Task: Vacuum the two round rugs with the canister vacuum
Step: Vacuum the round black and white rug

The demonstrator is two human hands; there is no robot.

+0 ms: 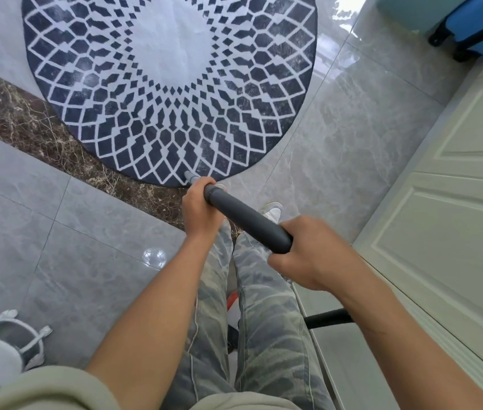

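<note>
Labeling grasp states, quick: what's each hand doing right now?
Left hand: gripping the vacuum wand, far end.
Right hand: gripping the vacuum wand, near end.

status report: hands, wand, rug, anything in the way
Both grip the wand: left hand ahead, right hand behind. Far end at near edge of rug. Off the rug, far right: suitcase.

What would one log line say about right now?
left hand: grips wand | right hand: grips wand | wand tip: at rug edge
</note>
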